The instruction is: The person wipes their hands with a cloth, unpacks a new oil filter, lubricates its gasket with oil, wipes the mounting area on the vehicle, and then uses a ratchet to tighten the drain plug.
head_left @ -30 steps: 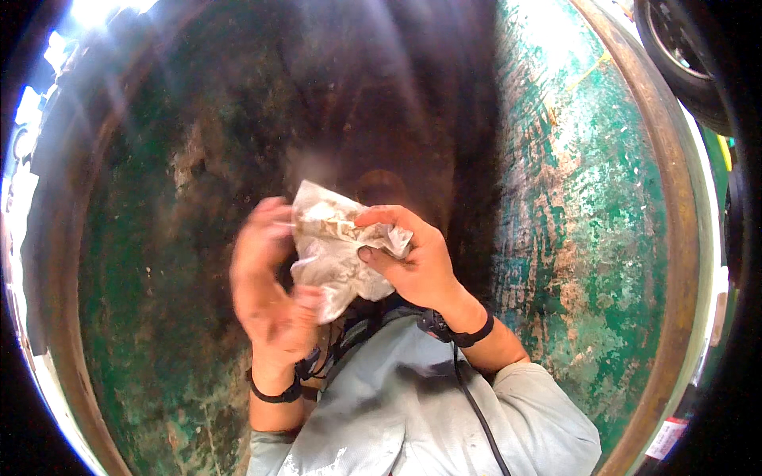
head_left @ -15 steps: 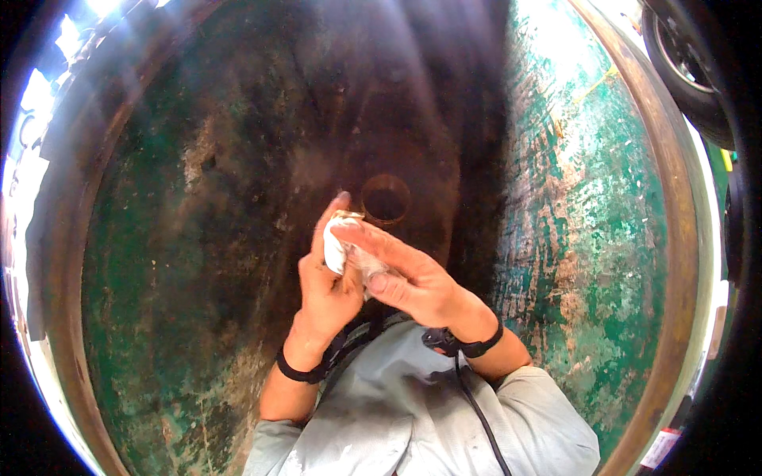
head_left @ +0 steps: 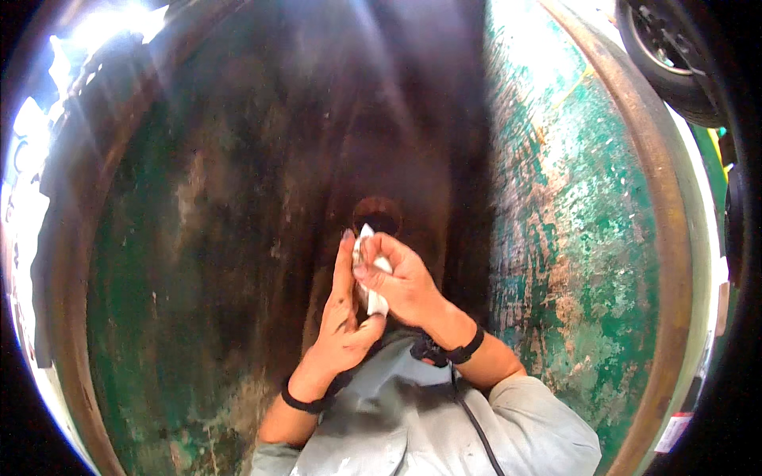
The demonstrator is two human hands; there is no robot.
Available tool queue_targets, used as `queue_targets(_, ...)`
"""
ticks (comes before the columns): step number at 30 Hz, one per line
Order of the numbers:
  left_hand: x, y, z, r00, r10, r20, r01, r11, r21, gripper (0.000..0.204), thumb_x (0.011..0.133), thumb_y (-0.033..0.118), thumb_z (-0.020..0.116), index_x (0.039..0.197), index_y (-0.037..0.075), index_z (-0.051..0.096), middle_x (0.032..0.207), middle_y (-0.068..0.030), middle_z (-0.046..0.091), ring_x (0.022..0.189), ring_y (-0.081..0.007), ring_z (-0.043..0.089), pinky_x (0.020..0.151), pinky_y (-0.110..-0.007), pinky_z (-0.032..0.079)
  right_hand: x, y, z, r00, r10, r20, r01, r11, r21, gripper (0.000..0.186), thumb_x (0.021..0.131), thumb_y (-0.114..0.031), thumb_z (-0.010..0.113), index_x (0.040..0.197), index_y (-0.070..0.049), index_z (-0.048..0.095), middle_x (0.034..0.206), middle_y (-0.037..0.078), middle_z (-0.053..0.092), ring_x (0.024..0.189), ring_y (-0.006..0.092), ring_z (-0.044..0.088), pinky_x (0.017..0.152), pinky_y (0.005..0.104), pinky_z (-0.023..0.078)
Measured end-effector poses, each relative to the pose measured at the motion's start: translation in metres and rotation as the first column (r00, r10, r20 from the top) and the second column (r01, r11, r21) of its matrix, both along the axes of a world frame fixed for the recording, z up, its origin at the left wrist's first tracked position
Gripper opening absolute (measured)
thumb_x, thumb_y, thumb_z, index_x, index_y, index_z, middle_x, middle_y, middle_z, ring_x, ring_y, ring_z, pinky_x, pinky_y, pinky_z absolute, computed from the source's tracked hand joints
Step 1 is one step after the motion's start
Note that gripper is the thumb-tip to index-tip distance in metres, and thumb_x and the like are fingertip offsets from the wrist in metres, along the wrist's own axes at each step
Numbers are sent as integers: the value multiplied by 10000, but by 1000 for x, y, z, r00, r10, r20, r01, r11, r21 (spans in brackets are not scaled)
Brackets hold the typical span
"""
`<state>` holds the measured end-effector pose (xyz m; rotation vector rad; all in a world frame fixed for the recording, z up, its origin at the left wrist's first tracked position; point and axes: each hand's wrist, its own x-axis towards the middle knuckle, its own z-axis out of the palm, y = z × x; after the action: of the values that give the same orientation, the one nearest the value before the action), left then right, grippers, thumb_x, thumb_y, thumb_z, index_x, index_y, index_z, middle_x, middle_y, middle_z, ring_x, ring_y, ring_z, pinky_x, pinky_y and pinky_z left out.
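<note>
Both hands meet in front of my body, around a crumpled white wipe, cloth or paper (head_left: pixel 377 303). My right hand (head_left: pixel 409 285) is closed on the wipe, with its fingers bent and the thumb pressed to it. The wipe lies against the palm side of my left hand (head_left: pixel 340 321), whose fingers stretch out straight. The left thumb lies by the wipe's lower end. Dark smudges mark the left hand and several fingertips. Part of the wipe is hidden behind the right fingers.
Below is a worn green floor (head_left: pixel 571 262) with a dark, stained middle. Beyond my hands a rusty ring (head_left: pixel 377 202) surrounds a dark round hole. A brown curved edge (head_left: pixel 647 159) runs along the right. A wheel with a black tyre (head_left: pixel 671 79) stands at the upper right.
My right hand has gone from lying stretched over the wipe to gripping it with bent fingers. My left hand has turned and shifted slightly lower, its palm side facing right.
</note>
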<state>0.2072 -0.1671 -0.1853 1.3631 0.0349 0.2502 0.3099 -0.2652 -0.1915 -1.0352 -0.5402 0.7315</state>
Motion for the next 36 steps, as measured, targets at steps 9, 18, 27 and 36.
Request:
queue_targets(9,-7,5,2,988,132,-78,-126,989,82,809,941,216,596,1566,-9,136,1539,-196,356,1402,-290,388,1157,-385,298,-19,6,-20,972,81,-220,-88,996,-20,49,993,-115,538,1025,-99,504,919,-41,481,824,62,463,710,241,412)
queue_targets(18,-6,17,-11,964,171,203,-264,545,796,659,907,43,596,1493,-60,311,1391,-272,494,1232,-403,541,1041,-434,432,-4,-7,-50,947,136,-292,-95,984,151,151,977,25,557,1090,-46,627,1133,15,597,1004,103,564,853,279,472)
queue_targets(27,-14,33,-23,920,357,165,-355,574,738,409,910,38,581,1309,-37,532,1116,-242,661,977,-402,676,856,-422,536,-15,-6,-25,947,312,-74,-314,949,-24,446,1020,-67,517,1451,-63,399,1377,87,506,1253,181,507,1069,352,405)
queue_targets(36,9,43,-41,933,302,-196,-214,903,373,346,1019,146,473,1304,-38,539,1165,-194,656,1038,-314,660,917,-362,515,-9,8,-36,782,-3,623,271,902,-335,368,946,-185,683,1301,-119,612,930,117,733,861,238,723,729,329,567)
